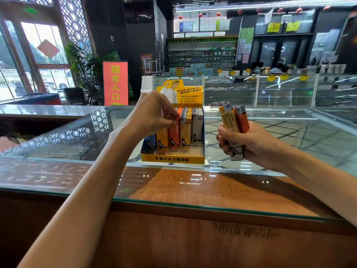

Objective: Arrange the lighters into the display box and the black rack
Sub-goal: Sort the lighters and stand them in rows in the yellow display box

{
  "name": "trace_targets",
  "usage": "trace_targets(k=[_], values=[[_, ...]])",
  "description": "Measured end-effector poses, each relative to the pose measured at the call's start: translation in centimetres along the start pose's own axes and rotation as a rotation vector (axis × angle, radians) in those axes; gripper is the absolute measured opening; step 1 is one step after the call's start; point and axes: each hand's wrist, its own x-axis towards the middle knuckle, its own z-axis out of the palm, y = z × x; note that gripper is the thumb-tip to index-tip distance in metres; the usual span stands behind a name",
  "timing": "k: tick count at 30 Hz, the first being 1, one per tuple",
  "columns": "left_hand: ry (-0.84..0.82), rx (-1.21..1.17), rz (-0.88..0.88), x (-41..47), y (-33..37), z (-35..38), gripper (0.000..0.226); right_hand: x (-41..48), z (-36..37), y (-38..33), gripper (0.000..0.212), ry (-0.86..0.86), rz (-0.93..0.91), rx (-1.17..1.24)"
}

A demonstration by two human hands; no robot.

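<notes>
Near the middle of the frame the display box (172,159) is standing on the glass counter (173,182), its yellow front wall facing the camera and its printed back card rising behind. The front row of lighters (185,136) is standing upright inside it, running blue, yellow, orange, yellow and pale grey from left to right, with more rows packed behind. The left hand (154,111) is reaching in from the lower left over the left half of the box, its thumb and fingertips pinching the top of the orange lighter (174,135) in that front row. This lighter is sitting level with its yellow neighbours, and the hand is covering the tops of the two lighters to its left. To the right of the box, just apart from its side wall, the right hand (249,141) is gripping a bundle of lighters (234,124), fingers curled round their lower halves. A yellow one and an orange one are sticking up above the fist with their metal caps uppermost, and a grey one is poking out below it. The bundle is hanging above the glass, about level with the box. Behind the counter, glass showcases are lining the upper right of the frame, and a red sign (115,83) with yellow characters is standing left of centre.
</notes>
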Motion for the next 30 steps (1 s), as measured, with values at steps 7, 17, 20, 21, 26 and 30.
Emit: trace_targets(k=[7, 17, 20, 21, 26, 30], values=[[0.093, -0.246, 0.090, -0.4, 2.0, -0.1, 0.022, -0.1, 0.2, -0.3, 0.020, -0.234, -0.020, 0.109], [-0.065, -0.585, 0.167, -0.3, 5.3, 2.3, 0.030, -0.2, 0.3, -0.1, 0.017, -0.312, -0.023, 0.061], [-0.038, -0.641, 0.149, -0.2, 4.6, 2.1, 0.026, -0.1, 0.3, -0.1, 0.029, -0.311, -0.020, 0.062], [-0.017, -0.660, 0.134, -0.2, 4.2, 1.8, 0.026, -0.1, 0.2, -0.1, 0.034, -0.314, -0.015, 0.064], [-0.055, -0.705, 0.082, -0.1, 3.0, 0.0, 0.032, 0.0, 0.1, -0.2, 0.044, -0.305, 0.033, 0.100], [-0.084, -0.689, 0.085, -0.2, 3.4, -0.3, 0.036, 0.1, 0.2, -0.2, 0.037, -0.314, 0.042, 0.176]])
